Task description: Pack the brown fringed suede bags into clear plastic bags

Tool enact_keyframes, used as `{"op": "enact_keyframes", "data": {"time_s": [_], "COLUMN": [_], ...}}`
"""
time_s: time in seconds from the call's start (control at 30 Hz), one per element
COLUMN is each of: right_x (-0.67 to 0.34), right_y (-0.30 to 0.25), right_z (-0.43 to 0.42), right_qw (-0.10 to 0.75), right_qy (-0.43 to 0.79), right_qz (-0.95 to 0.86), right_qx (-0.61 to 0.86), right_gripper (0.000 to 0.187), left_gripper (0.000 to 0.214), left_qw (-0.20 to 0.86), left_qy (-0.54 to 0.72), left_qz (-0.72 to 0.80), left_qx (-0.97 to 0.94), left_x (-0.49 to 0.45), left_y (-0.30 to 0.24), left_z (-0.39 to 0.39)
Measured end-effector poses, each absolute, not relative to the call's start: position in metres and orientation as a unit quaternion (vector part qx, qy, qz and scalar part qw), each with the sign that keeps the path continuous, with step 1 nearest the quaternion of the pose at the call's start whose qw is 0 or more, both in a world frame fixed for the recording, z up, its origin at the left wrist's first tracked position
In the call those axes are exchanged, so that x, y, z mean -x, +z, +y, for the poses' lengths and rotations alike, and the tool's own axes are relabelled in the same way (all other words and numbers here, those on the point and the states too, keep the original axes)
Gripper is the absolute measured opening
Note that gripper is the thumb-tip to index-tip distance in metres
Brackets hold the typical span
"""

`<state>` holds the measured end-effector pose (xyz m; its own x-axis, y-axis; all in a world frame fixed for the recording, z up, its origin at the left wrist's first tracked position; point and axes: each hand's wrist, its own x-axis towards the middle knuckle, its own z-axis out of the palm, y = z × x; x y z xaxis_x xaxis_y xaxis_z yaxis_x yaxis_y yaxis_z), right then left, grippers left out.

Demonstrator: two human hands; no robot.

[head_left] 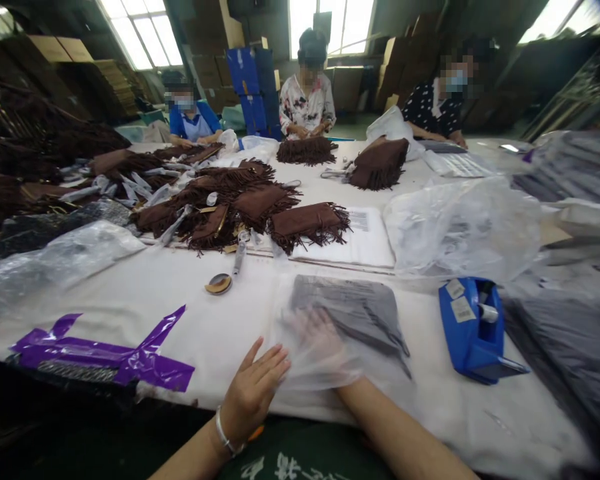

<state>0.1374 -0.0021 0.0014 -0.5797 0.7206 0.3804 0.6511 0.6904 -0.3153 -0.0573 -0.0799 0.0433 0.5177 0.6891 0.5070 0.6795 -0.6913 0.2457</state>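
A translucent plastic bag (300, 360) lies flat in front of me with a dark grey pouch-like item (355, 307) inside it; a thin dark strap trails from the item. My right hand (323, 337) reaches into the bag or under its film, flat on the near left part of the grey item, fingers spread and slightly blurred. Beside the bag's left edge, my left hand (260, 380) has its fingers stretched out and holds nothing. Whether its fingertips touch the film I cannot tell. A silver bangle (224, 433) circles the left wrist.
A blue tape dispenser (473, 330) stands at right. Purple tape (155, 363) covers the table's front left edge. A small round dish (219, 285), brown fringed bags (307, 223) and clear plastic (460, 220) lie beyond. Three people work across the white table (190, 347).
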Motion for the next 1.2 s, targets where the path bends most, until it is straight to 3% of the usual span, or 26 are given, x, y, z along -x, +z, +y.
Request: {"op": "enact_keyframes", "data": {"time_s": [0.07, 0.23, 0.3, 0.4, 0.5, 0.6, 0.67, 0.8, 0.9, 0.97, 1.07, 1.2], "right_x": [-0.146, -0.217, -0.253, -0.289, -0.298, -0.299, -0.302, -0.308, -0.311, -0.310, -0.306, -0.299], "right_y": [-0.009, -0.011, -0.005, 0.004, 0.004, -0.006, -0.013, -0.020, -0.024, -0.027, -0.032, -0.035], "right_z": [-0.004, -0.079, -0.108, -0.128, -0.118, -0.098, -0.092, -0.099, -0.108, -0.108, -0.101, -0.091], "right_qw": [0.237, 0.213, 0.264, 0.337, 0.331, 0.320, 0.347, 0.380, 0.320, 0.293, 0.305, 0.348], "right_qy": [0.051, 0.075, 0.095, 0.060, 0.055, 0.100, 0.123, 0.139, 0.120, 0.099, 0.074, 0.068], "right_qz": [-0.893, -0.916, -0.903, -0.827, -0.756, -0.734, -0.712, -0.701, -0.761, -0.788, -0.785, -0.756], "right_qx": [0.379, 0.330, 0.326, 0.446, 0.562, 0.591, 0.598, 0.588, 0.552, 0.533, 0.533, 0.551], "right_gripper": [0.033, 0.051, 0.053, 0.053, 0.058, 0.047, 0.040, 0.039, 0.057, 0.067, 0.063, 0.053], "left_gripper": [0.051, 0.053, 0.052, 0.049, 0.041, 0.025, 0.016, 0.026, 0.037, 0.030, 0.016, 0.015], "left_qw": [-0.007, 0.021, 0.050, 0.077, 0.170, 0.253, 0.211, 0.092, 0.033, -0.005, -0.016, 0.016], "left_qy": [0.277, 0.281, 0.313, 0.385, 0.367, 0.206, 0.116, 0.093, 0.089, 0.086, 0.128, 0.266], "left_qz": [0.418, 0.424, 0.420, 0.420, 0.290, 0.100, 0.073, 0.204, 0.269, 0.289, 0.336, 0.393], "left_qx": [-0.865, -0.861, -0.850, -0.818, -0.867, -0.940, -0.968, -0.970, -0.958, -0.954, -0.933, -0.880], "left_x": [0.070, 0.075, 0.062, 0.030, -0.013, -0.060, -0.086, -0.114, -0.108, -0.097, -0.081, -0.079], "left_y": [0.039, 0.054, 0.071, 0.096, 0.101, 0.077, 0.056, 0.035, 0.034, 0.034, 0.040, 0.069], "left_z": [-0.087, -0.100, -0.098, -0.088, -0.078, -0.072, -0.069, -0.065, -0.062, -0.059, -0.051, -0.048]}}
